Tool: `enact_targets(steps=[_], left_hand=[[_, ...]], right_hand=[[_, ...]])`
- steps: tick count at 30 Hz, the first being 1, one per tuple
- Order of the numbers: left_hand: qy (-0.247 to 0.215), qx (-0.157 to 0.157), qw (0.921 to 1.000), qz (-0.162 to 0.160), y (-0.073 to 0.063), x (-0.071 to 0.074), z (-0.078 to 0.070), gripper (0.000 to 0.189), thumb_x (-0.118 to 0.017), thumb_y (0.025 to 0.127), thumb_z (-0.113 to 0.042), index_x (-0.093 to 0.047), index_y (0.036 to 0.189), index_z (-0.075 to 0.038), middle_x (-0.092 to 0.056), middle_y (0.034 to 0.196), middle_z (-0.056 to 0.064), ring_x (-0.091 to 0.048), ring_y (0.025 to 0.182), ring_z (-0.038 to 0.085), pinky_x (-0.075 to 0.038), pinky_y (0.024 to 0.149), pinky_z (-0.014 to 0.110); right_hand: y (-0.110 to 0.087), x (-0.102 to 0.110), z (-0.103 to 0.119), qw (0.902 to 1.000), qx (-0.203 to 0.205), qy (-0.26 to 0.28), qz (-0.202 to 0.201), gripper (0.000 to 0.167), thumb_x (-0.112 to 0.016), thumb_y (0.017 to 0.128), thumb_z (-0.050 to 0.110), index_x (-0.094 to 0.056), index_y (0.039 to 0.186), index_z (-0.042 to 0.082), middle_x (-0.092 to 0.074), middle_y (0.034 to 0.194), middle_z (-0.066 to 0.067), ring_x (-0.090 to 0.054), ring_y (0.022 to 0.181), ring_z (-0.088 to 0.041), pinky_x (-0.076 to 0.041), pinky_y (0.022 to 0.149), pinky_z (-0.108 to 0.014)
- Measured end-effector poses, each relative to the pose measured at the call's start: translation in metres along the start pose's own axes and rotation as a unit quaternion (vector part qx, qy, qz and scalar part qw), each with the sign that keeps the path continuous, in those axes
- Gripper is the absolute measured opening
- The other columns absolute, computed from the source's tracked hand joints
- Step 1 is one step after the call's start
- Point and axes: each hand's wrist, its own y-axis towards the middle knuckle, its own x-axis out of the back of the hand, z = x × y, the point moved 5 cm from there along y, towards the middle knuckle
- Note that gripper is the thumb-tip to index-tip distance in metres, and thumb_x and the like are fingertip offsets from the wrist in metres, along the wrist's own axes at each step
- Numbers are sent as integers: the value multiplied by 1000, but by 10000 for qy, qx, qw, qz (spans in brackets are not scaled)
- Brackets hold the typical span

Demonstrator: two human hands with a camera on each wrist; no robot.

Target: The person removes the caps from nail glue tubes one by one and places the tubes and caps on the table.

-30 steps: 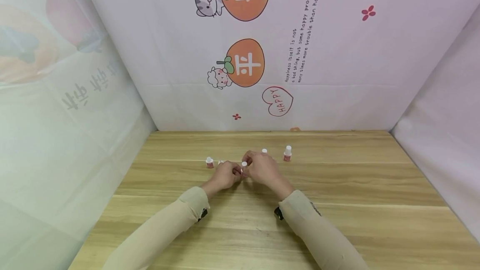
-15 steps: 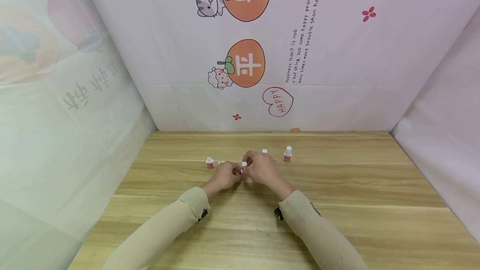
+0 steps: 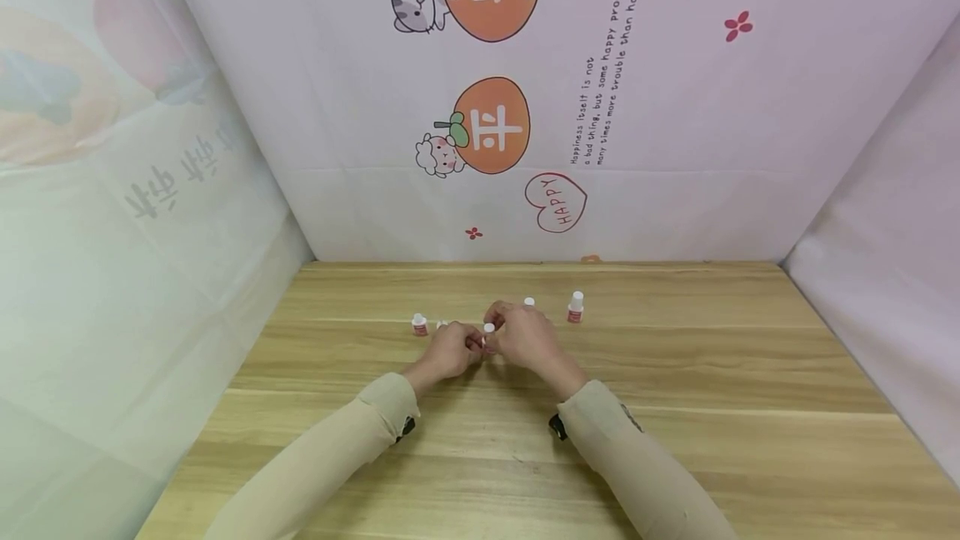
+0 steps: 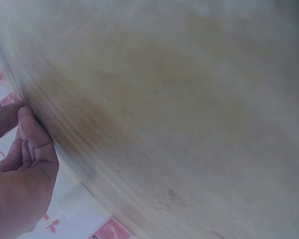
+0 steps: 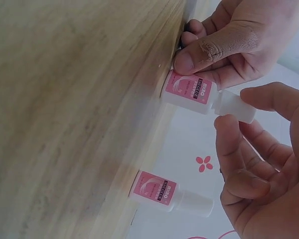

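A small white nail glue bottle [image 5: 192, 92] with a pink label stands upright on the wooden table. In the right wrist view, the thumb and fingers of my left hand [image 5: 234, 42] pinch its lower body. Up at the white cap [image 5: 234, 105], my right hand [image 5: 264, 164] grips with thumb and index finger on either side. The head view has my left hand [image 3: 452, 350] and right hand [image 3: 525, 336] meeting around this bottle, its cap [image 3: 489, 328] showing between them. From the left wrist, my left hand [image 4: 32, 174] hides most of what it holds.
Similar bottles stand in a rough row: one at the left [image 3: 419, 325], a cap [image 3: 442, 325] behind my left hand, a cap [image 3: 528, 302] behind my right hand, and a bottle at the right [image 3: 575, 307]. A printed white cloth [image 3: 375, 215] rises behind the table.
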Motion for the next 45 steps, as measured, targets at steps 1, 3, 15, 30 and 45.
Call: enact_targets(steps=[1, 3, 15, 30, 45], left_hand=[[4, -1, 10000, 5, 0, 0, 0, 16, -66, 83, 2, -75, 94, -5, -75, 82, 4, -59, 69, 6, -49, 67, 22], [32, 1, 10000, 14, 0, 0, 0, 16, -66, 83, 2, -75, 95, -5, -75, 83, 4, -59, 69, 6, -49, 67, 22], [82, -10, 10000, -52, -2, 3, -2, 14, -67, 82, 2, -75, 91, -5, -75, 82, 4, -59, 68, 6, -49, 66, 22], [18, 14, 10000, -83, -1, 0, 0, 11, -69, 82, 1, -75, 88, -7, -74, 79, 2, -57, 67, 5, -48, 65, 21], [-9, 44, 10000, 62, -2, 0, 1, 14, -67, 86, -3, -77, 92, -10, -75, 81, -1, -60, 71, 6, -51, 71, 25]], right_hand=[[0, 0, 0, 10000, -18, 3, 5, 16, -75, 85, 27, -68, 99, 23, -73, 95, 6, -61, 76, -13, -48, 65, -32], [0, 0, 0, 10000, -50, 32, 10, 16, -76, 85, 28, -67, 97, 23, -73, 93, 6, -61, 76, -13, -48, 65, -31], [1, 0, 0, 10000, -68, 1, -22, 14, -75, 86, 28, -68, 98, 24, -72, 92, 7, -60, 75, -13, -47, 65, -31], [0, 4, 2, 9999, -15, -15, -114, 15, -72, 85, 24, -68, 99, 23, -73, 96, 6, -60, 78, -15, -48, 67, -33], [0, 17, 2, 9990, -6, 262, -356, 17, -73, 86, 27, -68, 101, 24, -72, 95, 6, -59, 78, -16, -44, 66, -30]])
